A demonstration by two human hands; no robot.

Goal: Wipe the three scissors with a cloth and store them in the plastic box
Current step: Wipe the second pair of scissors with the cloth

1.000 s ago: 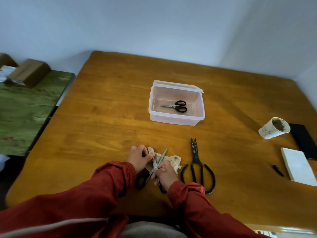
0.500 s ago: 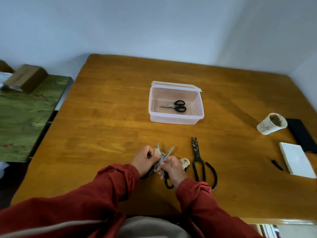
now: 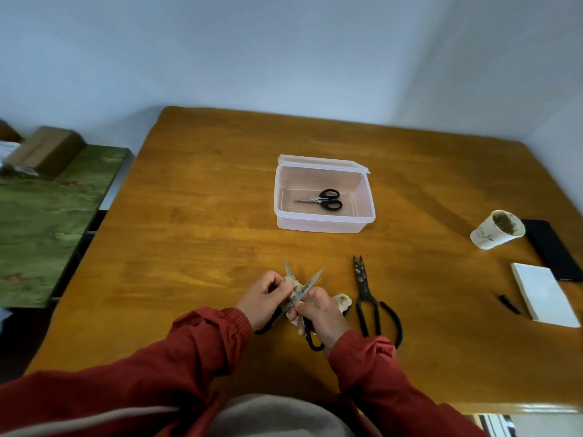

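At the desk's (image 3: 189, 247) near edge, the right grip (image 3: 321, 313) holds the scissors (image 3: 311, 280) spread open, so the left grip (image 3: 263, 296), pinching the cloth (image 3: 342, 303), reaches one blade.

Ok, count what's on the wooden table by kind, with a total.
Scissors: 3 (small black-handled pair, silver-bladed pair being wiped, large black shears)
Clear plastic box: 1
Crumpled beige cloth: 1
White paper cup: 1
White notepad: 1
Flat black slab: 1
Small black stick: 1
Total: 9
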